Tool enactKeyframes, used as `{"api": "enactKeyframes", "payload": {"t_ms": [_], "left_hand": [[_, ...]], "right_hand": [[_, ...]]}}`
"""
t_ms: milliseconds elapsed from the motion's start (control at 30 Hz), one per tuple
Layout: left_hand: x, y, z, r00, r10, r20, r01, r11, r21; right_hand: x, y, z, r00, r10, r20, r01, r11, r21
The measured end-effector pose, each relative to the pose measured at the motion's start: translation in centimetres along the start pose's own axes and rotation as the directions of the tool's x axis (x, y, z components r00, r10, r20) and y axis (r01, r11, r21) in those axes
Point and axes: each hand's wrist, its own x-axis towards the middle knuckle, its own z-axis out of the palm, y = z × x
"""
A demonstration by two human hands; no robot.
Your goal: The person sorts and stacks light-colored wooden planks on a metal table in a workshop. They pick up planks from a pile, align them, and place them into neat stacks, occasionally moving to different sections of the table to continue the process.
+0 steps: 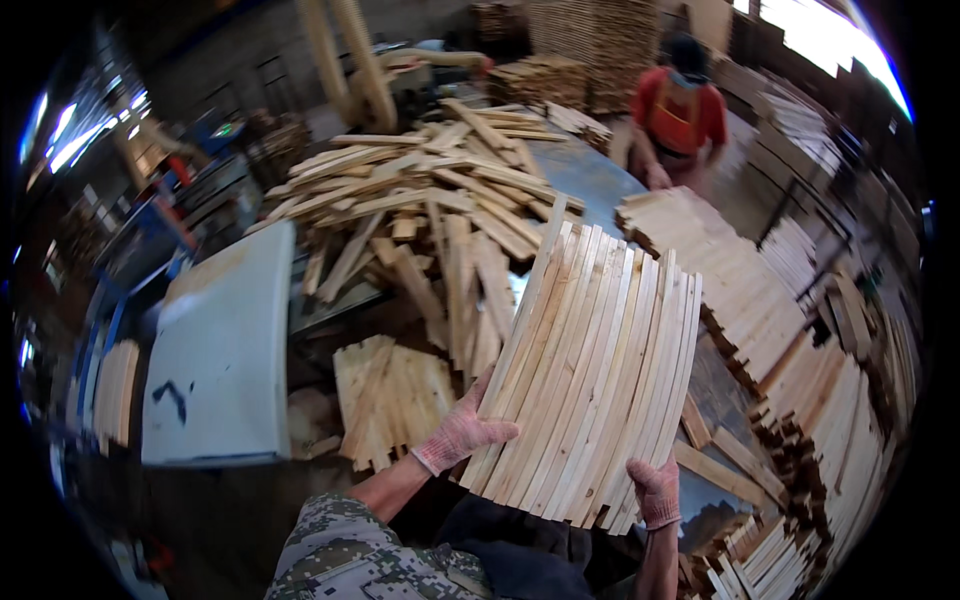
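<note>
A wide bundle of narrow pale wooden strips (590,370), laid side by side, spans the space between my hands. My left hand (468,430), in a pinkish knit glove, grips its near left edge with the thumb lying over the top. At the near right corner my right hand (655,492), gloved alike, is closed on the strips; its fingers underneath are hidden. One strip at the bundle's left edge sticks out farther than the others. Part of the bundle covers the blue-grey table (590,178) beyond.
A jumbled heap of wooden strips (430,190) lies ahead to the left. Rows of stacked strips (790,330) run along the right. A white panel (225,350) stands at left. Loose pieces (735,465) lie near my right hand. A person in red (680,110) stands at the far right.
</note>
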Motion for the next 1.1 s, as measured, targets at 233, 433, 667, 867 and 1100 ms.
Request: {"api": "enactKeyframes", "payload": {"t_ms": [233, 433, 667, 867, 1100], "left_hand": [[-16.7, 2.1, -10.4, 0.940, 0.157, -0.303, -0.161, 0.987, 0.012], [-28.5, 1.6, -18.7, 0.799, 0.196, -0.569, -0.181, 0.980, 0.083], [-45.1, 0.0, -33.2, 0.618, 0.111, -0.778, -0.239, 0.970, -0.051], [-56.0, -0.8, -44.7, 0.579, -0.054, -0.814, -0.221, 0.950, -0.220], [-61.9, 0.9, -57.9, 0.625, -0.069, -0.778, -0.218, 0.941, -0.259]], "right_hand": [[-1.6, 4.8, 14.4, 0.933, 0.151, 0.326, -0.100, 0.981, -0.167], [-4.2, 10.0, 26.9, 0.812, 0.273, 0.516, -0.138, 0.948, -0.286], [-9.7, 22.5, 45.6, 0.589, 0.508, 0.629, -0.228, 0.851, -0.473], [-15.3, 33.5, 57.3, 0.532, 0.607, 0.590, -0.130, 0.748, -0.651], [-19.5, 41.1, 68.2, 0.519, 0.612, 0.596, -0.084, 0.731, -0.678]]}}
